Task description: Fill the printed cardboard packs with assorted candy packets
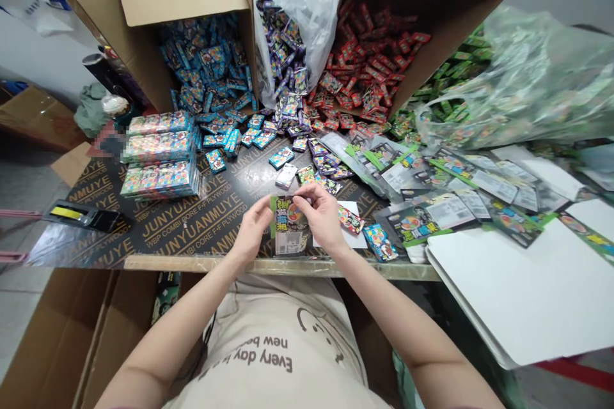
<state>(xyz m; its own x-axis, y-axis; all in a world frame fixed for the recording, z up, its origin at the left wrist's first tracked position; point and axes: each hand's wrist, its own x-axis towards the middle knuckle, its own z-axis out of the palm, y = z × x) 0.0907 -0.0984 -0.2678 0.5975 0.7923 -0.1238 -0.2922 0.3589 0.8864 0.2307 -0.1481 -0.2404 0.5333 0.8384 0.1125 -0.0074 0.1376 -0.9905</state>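
Note:
Close to the table's front edge, both my hands grip a dark printed plastic pouch (289, 230) with a green edge and a clear window. My left hand (254, 227) pinches its left side. The thumb and fingers of my right hand (320, 214) close on its upper right corner. A red small box (350, 218) rests on white card just right of my right hand, and a blue box (380, 243) lies farther right. Beyond my hands are a white box (286, 175), another blue box (281, 156) and several purple boxes (329, 160).
Cartons of blue boxes (206, 57) and red boxes (374, 64) stand at the back, with a clear bag (316, 19) of purple ones between. Stacked packs (160, 153) sit left, near a tape dispenser (81, 216). Flat pouches (422, 220) and white card sheets (527, 287) cover the right.

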